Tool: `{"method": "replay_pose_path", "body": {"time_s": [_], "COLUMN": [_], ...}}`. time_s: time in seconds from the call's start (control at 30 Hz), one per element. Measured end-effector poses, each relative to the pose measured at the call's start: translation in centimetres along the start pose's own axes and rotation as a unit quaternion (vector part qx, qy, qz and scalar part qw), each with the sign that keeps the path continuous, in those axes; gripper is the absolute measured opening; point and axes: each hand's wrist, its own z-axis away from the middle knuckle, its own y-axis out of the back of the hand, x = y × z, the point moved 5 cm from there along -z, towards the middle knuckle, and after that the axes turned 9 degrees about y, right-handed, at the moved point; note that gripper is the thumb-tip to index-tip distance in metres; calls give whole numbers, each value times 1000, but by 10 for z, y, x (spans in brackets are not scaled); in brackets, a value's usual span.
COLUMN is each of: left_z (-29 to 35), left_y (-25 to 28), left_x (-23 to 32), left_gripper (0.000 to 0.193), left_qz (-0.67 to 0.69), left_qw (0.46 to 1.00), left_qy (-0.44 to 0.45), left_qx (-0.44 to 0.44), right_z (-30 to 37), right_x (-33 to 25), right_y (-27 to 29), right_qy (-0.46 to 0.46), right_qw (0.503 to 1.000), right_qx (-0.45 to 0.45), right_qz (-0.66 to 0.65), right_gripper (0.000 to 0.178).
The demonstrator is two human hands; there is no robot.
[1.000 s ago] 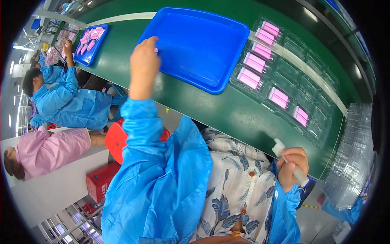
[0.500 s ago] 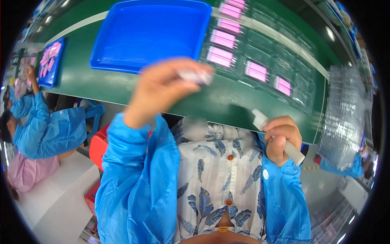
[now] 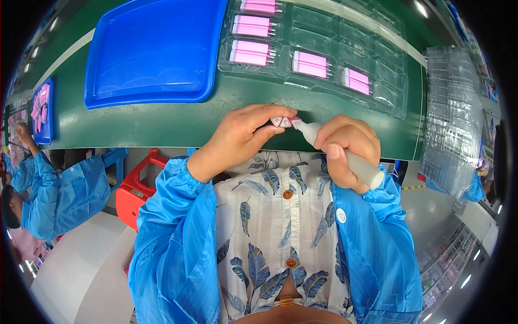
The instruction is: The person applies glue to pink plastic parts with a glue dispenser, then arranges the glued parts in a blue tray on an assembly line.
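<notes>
Pointing up-left along a slanted long axis, the white tubular tool [image 3: 364,170] is grasped in the right hand [image 3: 347,147]. Small pink-and-white pieces [image 3: 286,122] are pinched by the left hand [image 3: 241,133] at the tool's tip, over the green table [image 3: 162,127].

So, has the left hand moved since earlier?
Yes: the left hand moved right, from the big blue tray's left end to past its near right corner.
</notes>
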Motion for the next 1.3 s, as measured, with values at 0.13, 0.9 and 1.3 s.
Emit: {"method": "replay_pose_path", "body": {"time_s": [0.13,0.9,1.3], "left_z": [1,15,21], "left_y": [1,-4,-3], "left_x": [2,7,7], "left_gripper": [29,38,30], "left_qz": [-7,-146,-150], "left_qw": [999,968,969], "left_qy": [-29,-128,-110], "left_qx": [25,158,165], "right_z": [-6,0,8], "right_x": [2,-6,-23], "right_y": [-3,-16,-16], "right_qy": [8,-65,-25], "right_qw": [1000,997,997], "right_qx": [-12,-29,-61], "right_qz": [-5,33,39], "right_gripper": [13,15,12]}}
